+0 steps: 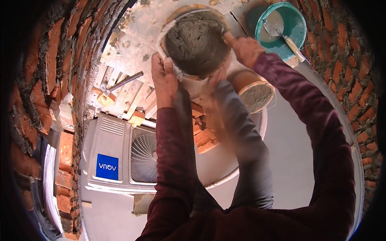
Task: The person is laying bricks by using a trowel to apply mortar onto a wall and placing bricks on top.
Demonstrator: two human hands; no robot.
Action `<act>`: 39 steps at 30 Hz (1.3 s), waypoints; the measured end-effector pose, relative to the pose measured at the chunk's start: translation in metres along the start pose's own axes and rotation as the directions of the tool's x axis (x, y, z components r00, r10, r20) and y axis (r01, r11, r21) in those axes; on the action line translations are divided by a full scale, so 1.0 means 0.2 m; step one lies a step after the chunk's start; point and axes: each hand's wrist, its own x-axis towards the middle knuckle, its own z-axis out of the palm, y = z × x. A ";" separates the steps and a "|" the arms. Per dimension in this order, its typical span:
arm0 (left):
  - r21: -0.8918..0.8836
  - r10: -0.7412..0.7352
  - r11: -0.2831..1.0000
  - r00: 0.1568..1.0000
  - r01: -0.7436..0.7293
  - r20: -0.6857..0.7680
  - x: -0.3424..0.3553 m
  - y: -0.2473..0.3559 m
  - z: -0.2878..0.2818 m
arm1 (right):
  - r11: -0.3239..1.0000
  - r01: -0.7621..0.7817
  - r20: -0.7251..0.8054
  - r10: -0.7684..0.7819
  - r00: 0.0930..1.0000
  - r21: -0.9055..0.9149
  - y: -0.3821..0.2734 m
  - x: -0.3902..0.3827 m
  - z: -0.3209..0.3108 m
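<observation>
A round bucket (166, 30) full of wet grey mortar (196, 42) stands ahead of me at the top of the view. My left hand (165, 78) grips it at the near left, thumb by the rim. On the opposite side, my right hand (246, 49) is closed at the right edge of the same bucket, slightly smeared by motion; its fingertips are partly hidden. A smaller orange bucket (242, 82) with grey mortar inside sits below my right forearm. Beyond the right hand is a teal bucket (298, 34), with a wooden-handled tool (291, 46) resting in it.
A hammer (122, 82) lies on wooden slats (134, 96) to the left. Nearer stand a white outdoor air-conditioner unit (108, 138) and stacked bricks (206, 138). Rough brick walls rise at left (52, 60) and right (356, 86).
</observation>
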 end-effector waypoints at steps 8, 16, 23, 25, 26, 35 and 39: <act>0.016 0.104 0.995 0.993 -0.103 -0.047 0.04 -0.07 -0.02 | 0.821 0.011 0.463 -0.332 0.822 0.571 -0.15 -0.03 0.29; -0.009 0.047 0.999 0.999 -0.047 -0.015 0.09 -0.04 0.01 | 0.941 0.048 0.210 -0.124 0.970 0.335 -0.23 -0.29 -0.04; 0.100 0.114 0.988 0.993 -0.116 0.029 0.06 0.01 0.16 | 0.975 0.028 -0.107 -0.052 0.993 -0.219 -0.02 -0.01 -0.30; 0.133 0.197 0.970 0.978 -0.204 0.067 0.05 -0.01 0.18 | 0.951 0.034 -0.065 -0.057 0.996 -0.307 0.03 0.08 -0.16; 0.129 0.114 0.985 0.993 -0.118 0.038 0.03 0.03 0.16 | 0.936 0.046 -0.040 -0.064 0.997 -0.349 0.00 0.09 -0.14; 0.004 0.041 0.999 0.996 -0.041 -0.074 -0.05 -0.11 -0.06 | 0.966 -0.075 0.475 -0.053 0.878 0.246 -0.07 0.10 -0.16; -0.001 -0.004 1.000 0.998 0.004 -0.060 -0.04 -0.17 -0.14 | 0.872 -0.298 0.711 -0.078 0.699 0.389 -0.11 0.12 -0.16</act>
